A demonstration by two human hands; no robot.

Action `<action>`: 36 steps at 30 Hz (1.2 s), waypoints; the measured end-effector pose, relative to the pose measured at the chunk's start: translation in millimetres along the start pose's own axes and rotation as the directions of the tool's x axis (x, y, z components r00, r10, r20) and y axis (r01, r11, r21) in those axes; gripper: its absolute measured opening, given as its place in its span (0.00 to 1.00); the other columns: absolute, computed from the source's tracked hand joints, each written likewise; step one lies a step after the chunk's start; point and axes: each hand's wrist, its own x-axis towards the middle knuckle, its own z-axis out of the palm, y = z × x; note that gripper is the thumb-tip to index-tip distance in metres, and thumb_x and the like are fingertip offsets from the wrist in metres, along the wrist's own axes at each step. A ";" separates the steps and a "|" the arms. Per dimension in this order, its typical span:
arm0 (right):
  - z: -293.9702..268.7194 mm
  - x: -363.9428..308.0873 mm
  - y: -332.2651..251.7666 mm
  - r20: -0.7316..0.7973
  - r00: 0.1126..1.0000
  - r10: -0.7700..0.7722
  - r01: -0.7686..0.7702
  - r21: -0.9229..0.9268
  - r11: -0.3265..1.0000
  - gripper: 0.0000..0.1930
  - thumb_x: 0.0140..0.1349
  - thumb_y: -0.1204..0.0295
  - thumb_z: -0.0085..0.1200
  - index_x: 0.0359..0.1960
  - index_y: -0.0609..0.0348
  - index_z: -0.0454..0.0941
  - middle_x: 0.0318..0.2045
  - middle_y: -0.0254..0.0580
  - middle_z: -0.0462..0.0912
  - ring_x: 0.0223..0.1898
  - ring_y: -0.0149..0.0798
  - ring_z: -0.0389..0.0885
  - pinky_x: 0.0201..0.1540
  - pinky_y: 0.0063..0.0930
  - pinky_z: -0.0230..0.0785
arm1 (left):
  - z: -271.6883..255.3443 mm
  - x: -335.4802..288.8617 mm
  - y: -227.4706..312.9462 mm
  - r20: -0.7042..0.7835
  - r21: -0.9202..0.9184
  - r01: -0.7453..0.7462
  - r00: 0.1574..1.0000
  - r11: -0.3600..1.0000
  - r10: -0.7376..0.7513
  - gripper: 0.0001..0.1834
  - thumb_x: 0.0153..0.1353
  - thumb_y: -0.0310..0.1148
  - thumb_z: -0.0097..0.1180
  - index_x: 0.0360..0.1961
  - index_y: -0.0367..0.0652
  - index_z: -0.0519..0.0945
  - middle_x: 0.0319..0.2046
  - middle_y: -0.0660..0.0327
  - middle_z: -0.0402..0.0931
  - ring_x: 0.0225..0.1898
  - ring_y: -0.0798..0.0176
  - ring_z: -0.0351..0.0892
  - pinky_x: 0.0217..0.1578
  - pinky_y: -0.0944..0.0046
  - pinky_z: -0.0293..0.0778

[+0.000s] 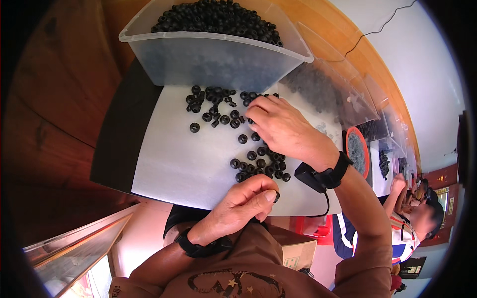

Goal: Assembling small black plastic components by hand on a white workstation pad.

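Loose black beads with round holes [252, 155] lie on a white work surface [174, 159], together with smaller spool-shaped black pieces [215, 122]. At the near edge, my left hand [238, 206] is closed, its thumb and forefinger pinching a small black bead [277, 196] that is mostly covered by the fingers. My right hand [283, 126] reaches across to the farther pieces with its fingers curled down among them. A dark piece shows at its fingertips, but its kind is hidden. Black bands circle both wrists.
Behind the pieces stands a large translucent bin [208, 59] heaped with black beads. More clear bins [328, 89] and an orange-rimmed basket [366, 149] of small grey pieces line the right side. A black box [309, 178] with a cable hangs by my right wrist. Another person [405, 223] sits farther right.
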 end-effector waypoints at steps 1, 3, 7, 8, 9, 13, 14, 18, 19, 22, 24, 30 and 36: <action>-0.1 5.6 -5.7 -0.040 0.999 -0.014 0.016 0.040 0.999 0.09 0.55 0.79 0.58 0.39 0.60 0.79 0.39 0.43 0.77 0.44 0.48 0.78 0.47 0.41 0.71 | -0.4 -0.1 -0.4 0.002 -0.005 -0.010 1.000 1.000 0.010 0.12 0.77 0.36 0.48 0.47 0.36 0.75 0.28 0.63 0.73 0.30 0.72 0.72 0.33 0.70 0.70; 5.3 12.1 -11.3 -0.075 0.997 -0.025 0.031 0.087 0.996 0.09 0.54 0.80 0.58 0.39 0.60 0.79 0.39 0.44 0.77 0.42 0.49 0.78 0.46 0.41 0.72 | -1.4 -0.3 -1.4 0.004 -0.013 -0.016 1.000 1.000 0.016 0.12 0.77 0.36 0.48 0.47 0.36 0.75 0.28 0.63 0.74 0.29 0.71 0.72 0.33 0.70 0.70; 9.4 13.4 -6.9 -0.059 0.998 0.039 -0.032 0.118 0.992 0.11 0.54 0.80 0.59 0.40 0.62 0.78 0.39 0.45 0.77 0.43 0.50 0.79 0.47 0.42 0.73 | -2.0 1.2 -0.9 0.018 -0.007 -0.021 1.000 1.000 0.022 0.13 0.77 0.37 0.49 0.47 0.36 0.74 0.28 0.63 0.74 0.29 0.71 0.72 0.33 0.69 0.70; 9.9 11.6 -5.2 -0.058 0.996 0.067 -0.059 0.129 0.990 0.12 0.53 0.81 0.59 0.41 0.62 0.78 0.39 0.45 0.77 0.44 0.50 0.79 0.48 0.42 0.73 | -2.0 1.0 -1.0 0.018 0.001 -0.027 0.999 1.000 0.027 0.13 0.77 0.37 0.49 0.46 0.36 0.74 0.28 0.63 0.74 0.29 0.71 0.72 0.33 0.69 0.70; 9.9 9.2 -3.8 -0.045 0.996 0.076 -0.070 0.120 0.990 0.13 0.53 0.81 0.59 0.42 0.62 0.78 0.40 0.46 0.77 0.44 0.51 0.79 0.48 0.43 0.73 | -1.3 0.9 -1.4 0.014 -0.009 -0.033 0.999 0.999 0.033 0.12 0.77 0.37 0.48 0.46 0.37 0.74 0.27 0.65 0.72 0.28 0.73 0.70 0.32 0.70 0.68; 7.0 1.8 0.6 -0.019 0.994 0.110 -0.108 0.096 0.989 0.15 0.53 0.81 0.59 0.44 0.62 0.77 0.40 0.46 0.77 0.45 0.52 0.79 0.48 0.43 0.73 | -0.1 0.7 -3.0 0.004 -0.026 -0.036 0.999 0.999 0.036 0.11 0.77 0.36 0.48 0.45 0.38 0.73 0.25 0.69 0.69 0.26 0.76 0.66 0.29 0.72 0.65; 5.2 1.5 0.6 -0.019 0.993 0.118 -0.116 0.093 0.989 0.15 0.53 0.81 0.59 0.44 0.62 0.77 0.40 0.47 0.77 0.45 0.52 0.78 0.48 0.43 0.73 | -0.6 0.5 -3.1 0.004 -0.025 -0.033 0.999 0.999 0.033 0.11 0.77 0.36 0.48 0.45 0.38 0.73 0.25 0.69 0.69 0.26 0.76 0.66 0.29 0.72 0.65; 3.0 3.0 -1.2 -0.035 0.994 0.103 -0.098 0.110 0.989 0.14 0.52 0.82 0.59 0.42 0.63 0.76 0.39 0.46 0.78 0.44 0.51 0.78 0.48 0.43 0.73 | -1.5 1.3 -3.3 0.025 -0.022 -0.028 0.999 0.999 0.029 0.10 0.77 0.35 0.47 0.45 0.37 0.73 0.25 0.69 0.69 0.26 0.76 0.66 0.29 0.72 0.65; 4.4 4.2 -0.8 -0.021 0.995 0.100 -0.097 0.110 0.989 0.14 0.51 0.82 0.59 0.41 0.63 0.76 0.39 0.46 0.77 0.44 0.51 0.78 0.48 0.43 0.73 | -1.5 1.5 -2.7 0.027 -0.023 -0.031 0.999 0.999 0.032 0.10 0.77 0.35 0.47 0.46 0.37 0.73 0.25 0.69 0.69 0.26 0.76 0.66 0.29 0.72 0.65; 11.9 5.4 1.6 -0.018 0.996 0.093 -0.090 0.106 0.990 0.13 0.50 0.82 0.59 0.39 0.64 0.76 0.38 0.46 0.77 0.43 0.51 0.78 0.48 0.43 0.73 | -1.9 1.3 -2.4 0.033 -0.030 -0.024 0.999 0.999 0.024 0.10 0.77 0.35 0.47 0.46 0.37 0.73 0.25 0.68 0.69 0.27 0.76 0.66 0.29 0.72 0.65; 15.7 5.7 2.2 -0.036 0.996 0.087 -0.084 0.098 0.992 0.12 0.50 0.82 0.59 0.39 0.64 0.77 0.38 0.46 0.77 0.43 0.51 0.78 0.47 0.42 0.73 | -2.1 1.6 -2.0 0.033 -0.027 -0.018 0.999 0.999 0.019 0.11 0.78 0.35 0.47 0.46 0.37 0.73 0.25 0.68 0.69 0.27 0.76 0.66 0.29 0.72 0.65; 15.7 5.8 -2.0 -0.121 0.984 0.129 -0.117 0.101 0.988 0.11 0.49 0.82 0.59 0.36 0.63 0.78 0.37 0.46 0.76 0.43 0.50 0.78 0.45 0.42 0.73 | -2.6 1.8 -2.8 0.026 -0.015 -0.022 0.999 1.000 0.022 0.11 0.78 0.35 0.48 0.46 0.37 0.73 0.25 0.68 0.69 0.27 0.76 0.66 0.29 0.72 0.65; 23.7 4.3 3.9 -0.050 0.994 0.093 -0.089 0.079 0.993 0.13 0.51 0.82 0.58 0.40 0.62 0.81 0.38 0.45 0.76 0.43 0.50 0.78 0.47 0.40 0.73 | -2.3 0.9 -2.9 0.011 -0.005 -0.025 1.000 1.000 0.025 0.11 0.78 0.36 0.48 0.46 0.38 0.73 0.25 0.68 0.69 0.27 0.76 0.67 0.30 0.73 0.65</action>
